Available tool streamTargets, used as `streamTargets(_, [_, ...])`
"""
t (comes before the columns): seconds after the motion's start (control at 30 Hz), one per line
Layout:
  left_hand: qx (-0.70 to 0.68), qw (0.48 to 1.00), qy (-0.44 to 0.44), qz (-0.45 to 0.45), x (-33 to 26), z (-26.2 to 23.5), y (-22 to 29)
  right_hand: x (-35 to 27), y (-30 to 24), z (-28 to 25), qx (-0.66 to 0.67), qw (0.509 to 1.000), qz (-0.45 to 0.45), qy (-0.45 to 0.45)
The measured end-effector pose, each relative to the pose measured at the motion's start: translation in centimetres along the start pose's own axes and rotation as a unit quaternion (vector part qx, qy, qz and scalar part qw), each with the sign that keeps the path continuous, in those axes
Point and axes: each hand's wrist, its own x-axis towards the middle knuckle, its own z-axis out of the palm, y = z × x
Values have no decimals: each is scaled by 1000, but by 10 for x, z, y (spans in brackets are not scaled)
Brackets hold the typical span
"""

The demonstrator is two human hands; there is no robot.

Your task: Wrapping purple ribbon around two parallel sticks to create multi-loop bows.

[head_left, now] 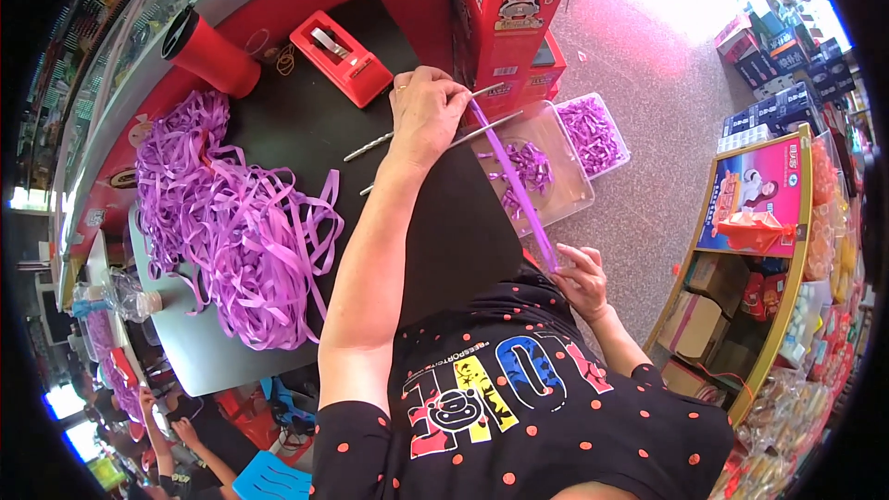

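Observation:
A purple ribbon (515, 181) stretches slantwise between my two hands. My left hand (426, 116) is closed over the dark tabletop, its fingertips pinching the ribbon's upper end against a thin metal rod (369, 147). A second thin rod (491, 129) runs below it, passing under my left wrist. My right hand (583, 282), near my body at the table's right edge, pinches the ribbon's lower end. Under the ribbon stands a clear plastic tub (576, 206) with small folded purple pieces (526, 167) in it. A large tangled heap of purple ribbon (250, 250) lies left of my left arm.
A red tape dispenser (343, 60) and a red tumbler (211, 54) stand at the table's far side. Behind the tub is a fuller tub (593, 134) of purple pieces, beside a tall red box (505, 14). Shelves (741, 296) line the right. Another person's arms (176, 435) show lower left.

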Motion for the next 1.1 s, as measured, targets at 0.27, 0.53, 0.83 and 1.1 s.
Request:
streamTargets(0.27, [25, 999, -33, -11, 1, -8, 7, 0, -34, -27, 124, 992, 0, -3])
streamTargets(0.53, [14, 1000, -7, -7, 1, -3, -1, 24, -67, -58, 153, 987, -29, 39])
streamTargets(0.83, [7, 1000, -3, -7, 0, -1, -3, 73, -119, -122, 173, 979, 69, 83])
streamTargets(1.1, [8, 1000, 28, 9, 0, 0, -2, 118, -108, -124, 341, 936, -84, -6])
